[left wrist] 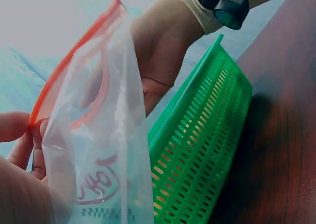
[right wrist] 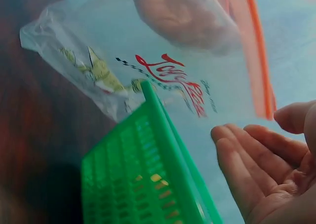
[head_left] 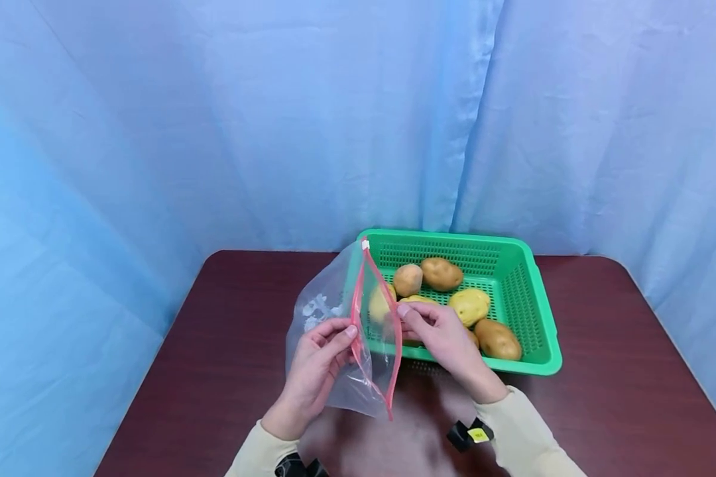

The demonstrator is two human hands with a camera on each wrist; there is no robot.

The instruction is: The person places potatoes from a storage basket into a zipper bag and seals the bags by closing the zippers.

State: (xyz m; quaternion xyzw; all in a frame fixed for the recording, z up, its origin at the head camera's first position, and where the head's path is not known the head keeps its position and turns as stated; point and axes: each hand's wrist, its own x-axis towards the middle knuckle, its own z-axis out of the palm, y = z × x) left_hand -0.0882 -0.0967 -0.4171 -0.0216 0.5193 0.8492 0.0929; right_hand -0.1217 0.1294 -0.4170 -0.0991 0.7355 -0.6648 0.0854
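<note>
A clear zip bag point(head_left: 328, 298) with a pink zip rim and a white slider point(head_left: 366, 244) hangs with its mouth spread, overlapping the basket's left side. My left hand point(head_left: 319, 368) pinches the near-left side of the rim between thumb and fingers. At the opposite side of the rim, my right hand point(head_left: 444, 334) holds the edge by its fingertips; in the right wrist view its thumb point(right wrist: 291, 117) is at the pink strip and the other fingers lie nearly straight. Red lettering point(right wrist: 173, 75) shows on the bag. No potato lies inside it.
A green plastic basket point(head_left: 543, 318) stands right of the bag on the dark red table point(head_left: 215, 371). Inside are several brown potatoes point(head_left: 498, 340) and yellow peeled-looking ones point(head_left: 470, 306). Blue curtains point(head_left: 334, 132) hang behind and at both sides.
</note>
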